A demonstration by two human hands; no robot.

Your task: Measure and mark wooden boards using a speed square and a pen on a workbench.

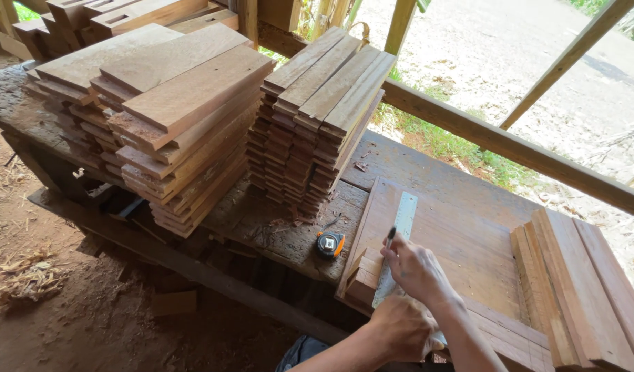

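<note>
A metal ruler (398,234) lies on a flat wooden board (462,241) on the workbench. My right hand (417,270) holds a dark pencil (390,238) with its tip against the ruler's left edge. My left hand (400,328) presses down on the near end of the ruler, just below the right hand. A small wooden block (362,275) sits under the ruler's near end, at the board's left corner.
An orange and black tape measure (329,244) lies left of the board. Two tall stacks of wooden planks (186,103) (317,117) fill the bench's left and middle. More planks (579,289) lie at the right. A wooden rail (510,148) runs behind.
</note>
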